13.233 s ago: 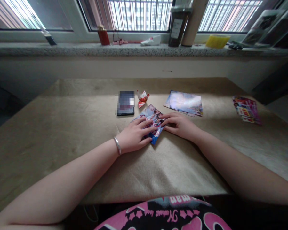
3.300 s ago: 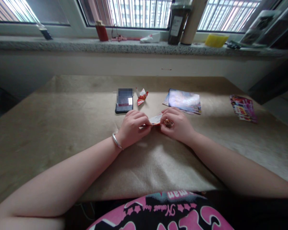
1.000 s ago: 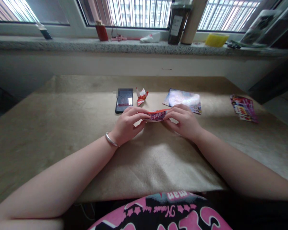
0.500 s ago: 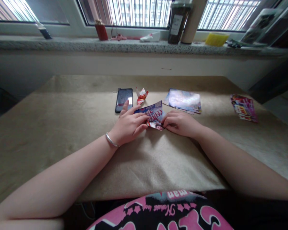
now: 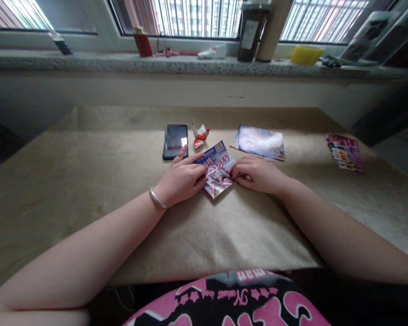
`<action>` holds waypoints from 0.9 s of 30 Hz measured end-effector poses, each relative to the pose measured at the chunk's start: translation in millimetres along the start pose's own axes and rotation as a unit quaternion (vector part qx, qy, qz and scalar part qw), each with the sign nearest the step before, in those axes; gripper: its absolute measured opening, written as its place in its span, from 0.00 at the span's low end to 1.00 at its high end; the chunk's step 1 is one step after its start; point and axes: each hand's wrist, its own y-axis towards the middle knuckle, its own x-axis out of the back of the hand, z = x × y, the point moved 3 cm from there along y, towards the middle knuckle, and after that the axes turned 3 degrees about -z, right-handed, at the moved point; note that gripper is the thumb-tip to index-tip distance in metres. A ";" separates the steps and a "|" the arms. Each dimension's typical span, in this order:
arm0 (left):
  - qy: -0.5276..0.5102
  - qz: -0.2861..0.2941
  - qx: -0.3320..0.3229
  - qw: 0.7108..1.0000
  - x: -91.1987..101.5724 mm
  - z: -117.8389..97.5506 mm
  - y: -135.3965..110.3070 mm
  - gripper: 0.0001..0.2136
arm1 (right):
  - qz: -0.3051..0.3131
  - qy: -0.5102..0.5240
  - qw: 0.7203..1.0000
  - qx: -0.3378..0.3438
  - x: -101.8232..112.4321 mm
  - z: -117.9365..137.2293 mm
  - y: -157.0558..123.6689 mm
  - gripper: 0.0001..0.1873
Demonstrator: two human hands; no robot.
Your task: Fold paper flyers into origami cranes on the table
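Note:
A glossy printed paper sheet (image 5: 218, 170) with a code square in its top corner lies between my hands, creased across its lower part. My left hand (image 5: 183, 179), with a silver bangle at the wrist, holds the sheet's left edge; its index finger sticks out toward the phone, and the fingers cover part of the print. My right hand (image 5: 255, 175) is closed, thumb and fingers pinching the sheet's right edge. Just beyond the sheet stands a small red and white folded paper figure (image 5: 201, 137). A dark phone (image 5: 176, 141) lies beside it, close to my left fingertips.
A stack of printed sheets (image 5: 261, 141) lies beyond my right hand. Several pink and red printed papers (image 5: 345, 153) are fanned out at the right of the table (image 5: 88, 181). On the windowsill are a red lighter-like object (image 5: 143, 43), a labelled jar (image 5: 250, 36) and a yellow block (image 5: 306, 55).
The sheet's lower part has come down toward me and now shows a pointed corner and more of its print. My left fingers have drawn back slightly; the right hand has barely moved.

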 end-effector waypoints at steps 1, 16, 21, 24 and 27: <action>-0.004 0.007 -0.002 1.000 -0.3 -0.7 0.2 0.08 | -0.005 0.001 1.000 0.005 0.4 1.1 0.4 0.07; -0.133 0.112 -0.085 0.981 -11.1 -5.3 0.0 0.16 | -0.070 0.032 0.995 0.060 -4.1 4.9 2.3 0.05; -0.148 0.108 -0.089 0.979 -8.9 -5.4 1.8 0.15 | -0.070 0.051 0.996 0.037 -8.5 4.6 4.1 0.04; -0.150 0.115 -0.085 0.978 -8.3 -5.7 2.3 0.14 | -0.080 0.055 0.995 0.020 -11.1 2.2 4.2 0.03; -0.139 0.123 -0.085 0.979 -8.3 -6.2 2.1 0.14 | -0.100 0.068 0.993 -0.017 -12.8 -1.5 3.9 0.04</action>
